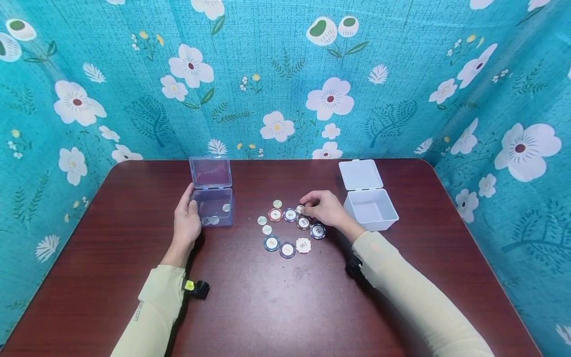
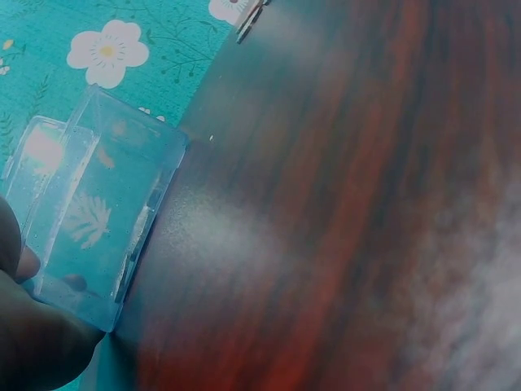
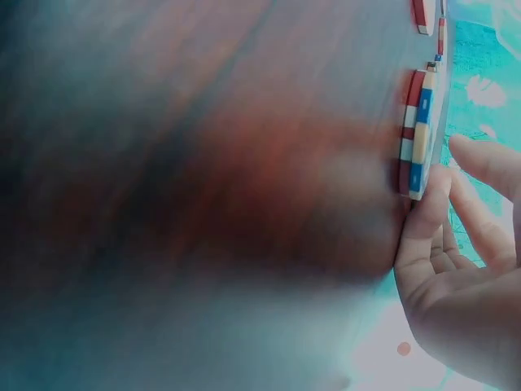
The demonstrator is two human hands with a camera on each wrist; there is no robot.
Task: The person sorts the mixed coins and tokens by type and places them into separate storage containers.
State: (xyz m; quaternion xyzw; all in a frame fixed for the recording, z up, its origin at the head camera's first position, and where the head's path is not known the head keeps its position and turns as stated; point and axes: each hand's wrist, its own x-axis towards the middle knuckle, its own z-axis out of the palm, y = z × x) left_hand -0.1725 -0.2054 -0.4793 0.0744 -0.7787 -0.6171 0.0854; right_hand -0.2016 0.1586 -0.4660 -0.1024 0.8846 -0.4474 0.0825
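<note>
On the left, my left hand grips the near-left side of a clear plastic box, its hinged lid standing open. Several silver coins lie in that box. In the left wrist view, the thumb and a finger sit at the box's edge. My right hand reaches in among the poker chips, its fingertips at a coin beside a blue chip. The right wrist view shows a small gap between two fingertips, next to the chips' edges; the coin itself is hidden there.
More coins and poker chips, among them a red one and a white one, lie mid-table. An open white box stands right of them. A flowered blue curtain borders the dark wooden table.
</note>
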